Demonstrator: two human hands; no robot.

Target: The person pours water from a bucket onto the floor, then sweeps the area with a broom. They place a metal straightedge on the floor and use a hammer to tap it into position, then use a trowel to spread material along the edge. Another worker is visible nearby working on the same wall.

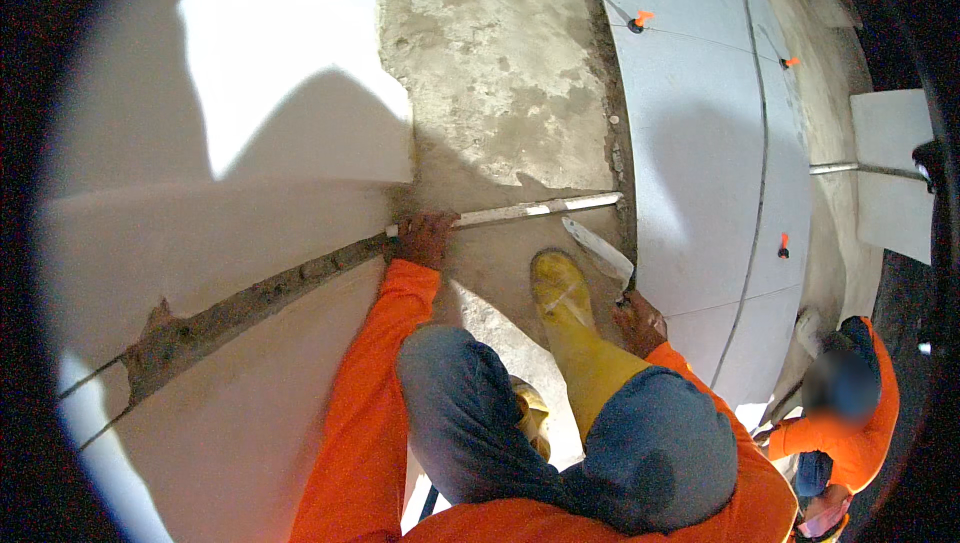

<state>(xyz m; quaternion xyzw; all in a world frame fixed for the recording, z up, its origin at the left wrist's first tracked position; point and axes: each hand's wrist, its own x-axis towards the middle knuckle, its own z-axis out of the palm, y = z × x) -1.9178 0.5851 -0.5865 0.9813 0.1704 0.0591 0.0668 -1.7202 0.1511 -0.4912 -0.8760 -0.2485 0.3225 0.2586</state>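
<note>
My right hand (640, 324) is closed round the handle of a trowel (600, 251), its pale blade pointing up and left over the grey floor strip. A long, narrow white straightedge (540, 210) lies across the strip between the slabs. Its left end is under my left hand (425, 239), whose fingers are bent over it. The trowel's tip is just below the straightedge, apart from it. To the left, a rough open joint (270, 293) filled with dark mortar runs between two pale slabs.
My yellow boot (560, 288) stands between my hands. Large tiles (690, 173) on the right carry orange-topped spacer clips (638, 20). Rough mortar-stained concrete (490, 63) lies ahead. A co-worker in orange (860, 443) crouches at lower right. Another pale slab (890, 133) lies at far right.
</note>
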